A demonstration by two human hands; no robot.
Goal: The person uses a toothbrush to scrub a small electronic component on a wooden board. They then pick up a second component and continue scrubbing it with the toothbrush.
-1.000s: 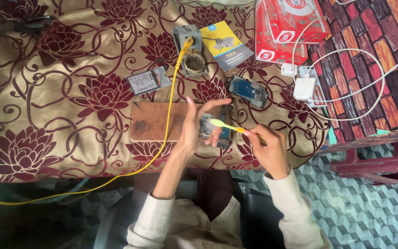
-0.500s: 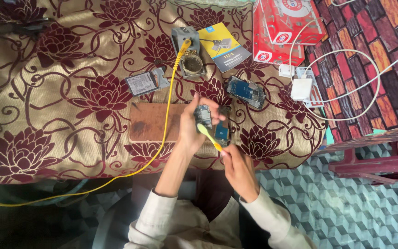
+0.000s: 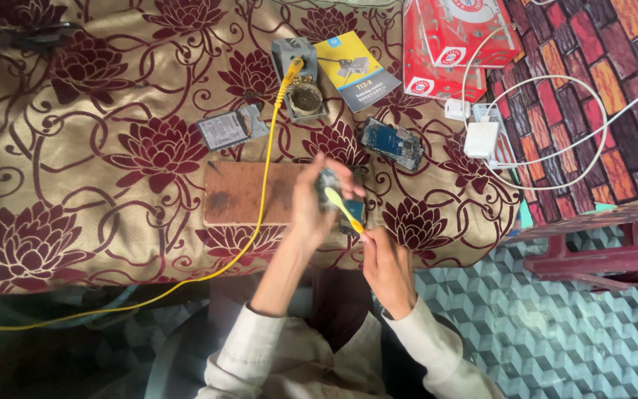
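L hand (image 3: 315, 210) gripping circuit board (image 3: 345, 203) over wooden block (image 3: 249, 193); R hand (image 3: 385, 262) at 5 o'clock pressing yellow toothbrush (image 3: 342, 209) onto it.

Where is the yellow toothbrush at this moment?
In the head view, just right of centre: the right hand holds the yellow toothbrush against the circuit board in the left hand.

Table draped in a tan cloth (image 3: 75, 185) patterned with maroon flowers and scrolls. Lying on it: brown wooden board (image 3: 249, 193), near the front edge; grey soldering-iron stand (image 3: 300, 77) with a yellow cable (image 3: 260, 192) trailing across the board and off the front left; yellow-and-blue booklet (image 3: 356, 70) just beside the stand; small grey opened device (image 3: 232, 127); blue circuit board (image 3: 391, 143); red box (image 3: 459, 41) at the far right
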